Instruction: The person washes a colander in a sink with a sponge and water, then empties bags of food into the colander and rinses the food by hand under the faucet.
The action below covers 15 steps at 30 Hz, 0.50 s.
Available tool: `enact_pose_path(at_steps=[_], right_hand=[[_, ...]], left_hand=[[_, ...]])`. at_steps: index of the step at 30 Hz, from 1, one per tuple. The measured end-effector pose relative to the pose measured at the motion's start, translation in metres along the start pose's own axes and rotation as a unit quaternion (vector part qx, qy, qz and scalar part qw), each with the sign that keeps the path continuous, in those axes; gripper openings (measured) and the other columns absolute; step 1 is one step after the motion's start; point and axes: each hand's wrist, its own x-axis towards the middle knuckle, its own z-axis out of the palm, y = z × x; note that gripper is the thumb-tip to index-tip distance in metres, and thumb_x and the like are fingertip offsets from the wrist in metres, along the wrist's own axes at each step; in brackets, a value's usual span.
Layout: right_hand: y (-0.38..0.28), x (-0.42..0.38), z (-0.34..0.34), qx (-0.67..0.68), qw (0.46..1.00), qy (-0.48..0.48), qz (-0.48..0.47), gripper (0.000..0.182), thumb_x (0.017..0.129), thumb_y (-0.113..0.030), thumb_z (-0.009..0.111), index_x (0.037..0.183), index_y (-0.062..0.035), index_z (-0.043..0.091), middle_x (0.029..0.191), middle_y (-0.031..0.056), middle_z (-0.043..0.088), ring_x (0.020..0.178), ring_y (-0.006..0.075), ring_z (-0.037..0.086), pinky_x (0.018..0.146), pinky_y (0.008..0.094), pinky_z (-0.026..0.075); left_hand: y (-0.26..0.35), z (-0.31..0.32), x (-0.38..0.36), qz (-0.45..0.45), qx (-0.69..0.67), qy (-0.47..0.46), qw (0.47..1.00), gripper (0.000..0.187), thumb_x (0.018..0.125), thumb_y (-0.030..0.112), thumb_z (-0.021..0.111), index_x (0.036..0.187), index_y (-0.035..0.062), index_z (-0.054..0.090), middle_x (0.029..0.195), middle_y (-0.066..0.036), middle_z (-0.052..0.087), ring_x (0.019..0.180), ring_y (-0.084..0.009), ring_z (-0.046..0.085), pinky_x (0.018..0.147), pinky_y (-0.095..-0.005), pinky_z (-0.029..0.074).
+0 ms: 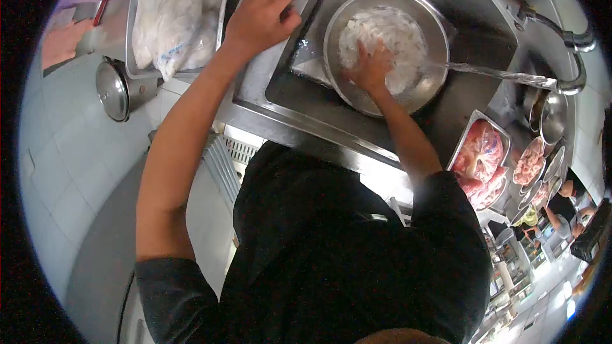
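My right hand [373, 67] reaches into a round metal bowl [331, 79] standing in the sink. Fingers apart, it touches white pieces [382, 28] lying in water; what they are I cannot make out. A stream of water [491, 72] runs from the faucet [570, 83] into the bowl. My left hand [264, 9] is over the metal ledge left of the sink, its fingers loosely bent and apart with nothing seen in them.
Left of the sink, a metal tray [131, 57] holds pale items in clear plastic bags [169, 19]. A lidded pot [115, 92] is lower left. To the right are a tray of bagged raw meat [478, 153] and bowls of meat [529, 162]. Other people [564, 216] are farther right.
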Motion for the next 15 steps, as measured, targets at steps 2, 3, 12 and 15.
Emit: enact_pose_path(at_steps=[2,3,12,15], right_hand=[[0.000,0.003,0.021,-0.008,0.998,-0.044,-0.048,0.081,0.070,-0.033,0.073,0.141,-0.0153,0.040,0.136,0.0249,0.044,0.124,0.0438,0.039,0.094,0.0568,0.038],[0.021,0.015,0.056,0.018,0.996,-0.047,-0.071,0.077,0.069,-0.029,0.072,0.139,-0.0156,0.043,0.133,0.0218,0.048,0.121,0.0420,0.042,0.093,0.0551,0.039],[0.071,0.060,0.070,0.196,0.972,0.098,0.078,0.036,0.078,-0.033,0.061,0.104,-0.0081,0.064,0.094,0.0155,0.065,0.091,0.0352,0.060,0.085,0.0424,0.046],[0.092,0.062,0.064,0.133,0.983,-0.012,0.127,0.060,0.085,-0.055,0.053,0.123,-0.0085,0.058,0.117,0.0169,0.061,0.112,0.0355,0.054,0.101,0.0452,0.039]], left_hand=[[0.003,-0.006,0.003,0.008,0.001,-0.008,1.000,0.019,0.070,0.006,0.065,0.087,-0.0005,0.060,0.118,-0.019,0.053,0.119,-0.0375,0.048,0.099,-0.0436,0.042],[0.005,-0.011,0.007,0.013,0.003,-0.014,1.000,0.019,0.069,0.005,0.064,0.085,-0.0026,0.058,0.114,-0.022,0.053,0.115,-0.0401,0.049,0.097,-0.0451,0.043],[0.004,-0.015,0.008,0.024,-0.013,0.004,1.000,0.019,0.066,0.004,0.064,0.082,-0.0044,0.056,0.111,-0.027,0.052,0.112,-0.0436,0.051,0.094,-0.0477,0.045],[0.001,-0.012,0.007,0.032,-0.008,0.016,0.999,0.020,0.066,0.004,0.064,0.083,-0.0041,0.056,0.112,-0.026,0.052,0.112,-0.0442,0.051,0.094,-0.0482,0.045]])
